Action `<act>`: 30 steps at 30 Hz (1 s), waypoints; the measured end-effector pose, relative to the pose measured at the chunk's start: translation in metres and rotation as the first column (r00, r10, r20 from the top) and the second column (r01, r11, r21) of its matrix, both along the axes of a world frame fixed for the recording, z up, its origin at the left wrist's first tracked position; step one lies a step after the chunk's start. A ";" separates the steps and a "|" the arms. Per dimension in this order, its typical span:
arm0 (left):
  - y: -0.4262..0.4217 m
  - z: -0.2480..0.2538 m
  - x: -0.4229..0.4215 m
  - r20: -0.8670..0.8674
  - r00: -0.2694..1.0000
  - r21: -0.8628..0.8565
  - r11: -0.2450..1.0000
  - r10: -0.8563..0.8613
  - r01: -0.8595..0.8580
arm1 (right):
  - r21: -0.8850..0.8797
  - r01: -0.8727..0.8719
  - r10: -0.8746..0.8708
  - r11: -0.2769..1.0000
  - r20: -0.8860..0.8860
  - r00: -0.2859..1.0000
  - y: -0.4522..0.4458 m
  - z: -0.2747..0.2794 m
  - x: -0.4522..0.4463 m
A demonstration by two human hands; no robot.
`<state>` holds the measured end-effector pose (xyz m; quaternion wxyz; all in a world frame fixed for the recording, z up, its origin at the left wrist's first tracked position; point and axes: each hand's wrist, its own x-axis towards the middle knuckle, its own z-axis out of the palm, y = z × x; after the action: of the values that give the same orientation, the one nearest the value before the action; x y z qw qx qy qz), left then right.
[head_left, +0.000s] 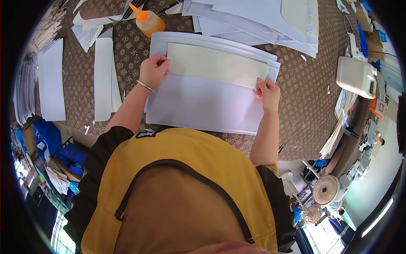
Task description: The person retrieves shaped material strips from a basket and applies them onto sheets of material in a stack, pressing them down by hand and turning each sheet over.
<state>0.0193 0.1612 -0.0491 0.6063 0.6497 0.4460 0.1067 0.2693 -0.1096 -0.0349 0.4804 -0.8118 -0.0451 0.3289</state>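
Observation:
A long cream paper strip (218, 64) lies across the upper part of a stack of pale grey-white sheets (203, 106) in front of me. My left hand (154, 71) pinches the strip's left end between thumb and fingers. At its lower right corner, my right hand (268, 92) pinches the other end, fingertips curled at the edge. The strip looks flat against the sheets; whether its edge is slightly lifted I cannot tell. Just beyond the stack stands a squeeze bottle (151, 24) with an orange nozzle and orange-yellow contents.
Large pale sheets (241, 21) are piled at the back. Cut strips (103, 78) and a white panel (51, 80) lie at left beside stacked paper (26, 91). A white jerrycan (356, 76) stands at the right edge. Patterned brown cloth (306, 114) covers the table.

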 end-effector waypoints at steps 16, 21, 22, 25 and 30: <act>0.002 -0.003 0.003 0.001 0.999 -0.034 0.998 0.046 -0.046 | -0.076 0.013 -0.014 0.997 -0.017 1.000 0.007 0.004 0.005; 0.001 -0.004 0.008 -0.054 0.998 0.001 1.000 0.022 -0.022 | -0.064 0.035 -0.036 0.997 -0.016 0.999 0.005 0.004 0.007; 0.002 -0.005 0.008 -0.067 0.998 0.014 1.000 0.014 -0.013 | -0.060 0.039 -0.040 0.997 -0.015 0.999 0.005 0.004 0.007; 0.005 -0.001 0.004 -0.113 0.993 0.084 0.996 -0.012 0.021 | -0.046 0.026 -0.028 0.999 -0.027 0.999 0.007 0.002 0.007; 0.006 0.002 0.006 -0.141 0.988 0.130 0.988 -0.065 0.083 | -0.070 0.032 -0.035 0.997 -0.032 0.999 0.008 0.004 0.006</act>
<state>0.0252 0.1671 -0.0475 0.5324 0.7113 0.4537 0.0692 0.2756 -0.1012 -0.0311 0.4578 -0.8232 -0.0120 0.3355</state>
